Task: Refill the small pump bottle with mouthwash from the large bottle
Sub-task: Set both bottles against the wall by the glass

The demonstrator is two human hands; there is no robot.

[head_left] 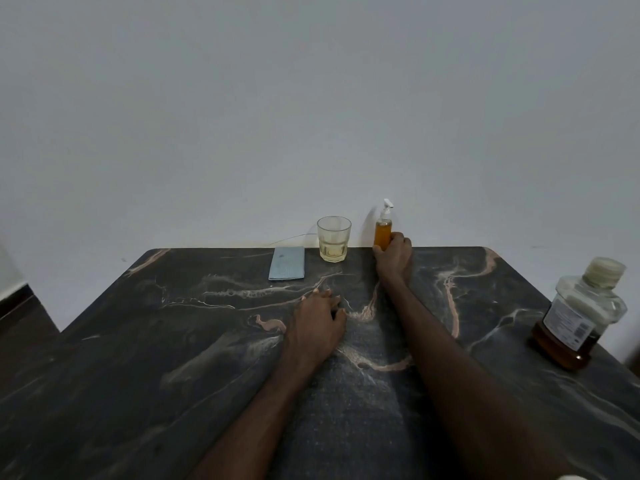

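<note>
Table [138, 358]: dark marbled top with pale pink veins, far edge set against plain pale wall [311, 98].

Cloth [286, 268]: light blue, folded flat, lying near far edge, left of centre.

Glass [334, 239]: clear tumbler, upright at far edge, just right of cloth. Pale yellow liquid in lower half.

Left hand [317, 325]: palm down on table near centre, fingers relaxed and resting on top, holding nothing. Well apart from glass and from both bottles. Bare forearm reaching in from near edge.

Pump bottle [382, 233]: small, clear, upright at far edge close to wall, just right of glass. Orange liquid up to near shoulder. White pump head fitted on top, nozzle pointing right.

Right hand [394, 252]: fingers and thumb curled round lower part of pump bottle from its right side, gripping it. Bottle base hidden by hand, so contact with table not discernible. Bare forearm stretched across table from near right.

Large bottle [581, 313]: clear, broad-shouldered, standing at right edge of table, well apart from both hands and from pump bottle. Pale ribbed cap on. Printed label on front, text too small to read. Amber liquid low in body only, upper part clear.
</note>
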